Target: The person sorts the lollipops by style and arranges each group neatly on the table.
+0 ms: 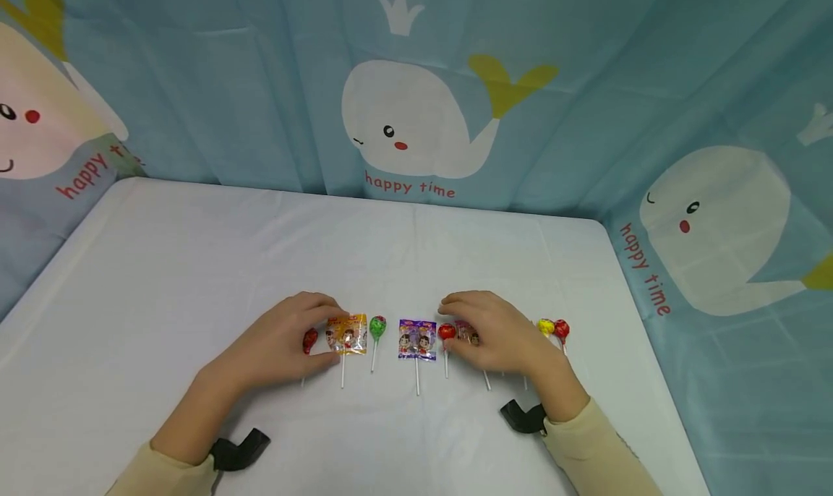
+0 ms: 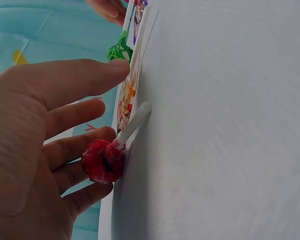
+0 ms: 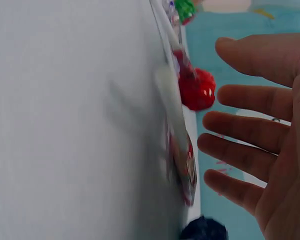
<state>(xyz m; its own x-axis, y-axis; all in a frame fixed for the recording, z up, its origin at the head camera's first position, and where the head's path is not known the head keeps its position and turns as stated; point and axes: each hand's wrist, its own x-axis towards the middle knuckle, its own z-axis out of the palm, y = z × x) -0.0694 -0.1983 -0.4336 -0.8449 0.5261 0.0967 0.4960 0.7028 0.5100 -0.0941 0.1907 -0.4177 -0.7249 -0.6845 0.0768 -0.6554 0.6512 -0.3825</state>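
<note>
Over the left part of a row of lollipops lies my left hand (image 1: 286, 340), its thumb and fingers spread around a flat orange-wrapped lollipop (image 1: 351, 335). A dark red lollipop (image 2: 104, 161) sits beneath its palm. Just right of the thumb is a green lollipop (image 1: 377, 327). My right hand (image 1: 501, 333) hovers beside a round red lollipop (image 1: 447, 331), fingers extended and holding nothing in the right wrist view. It partly covers a flat reddish-wrapped lollipop (image 3: 184, 162). Between the hands lies a flat purple-wrapped lollipop (image 1: 416, 339). Whether the left fingertips touch the orange wrapper I cannot tell.
Right of the right hand are a yellow lollipop (image 1: 545, 327) and another red lollipop (image 1: 562, 328). A dark round lollipop head (image 3: 204, 229) shows low in the right wrist view. The white-covered table (image 1: 364, 243) meets a blue whale-print curtain (image 1: 260, 84).
</note>
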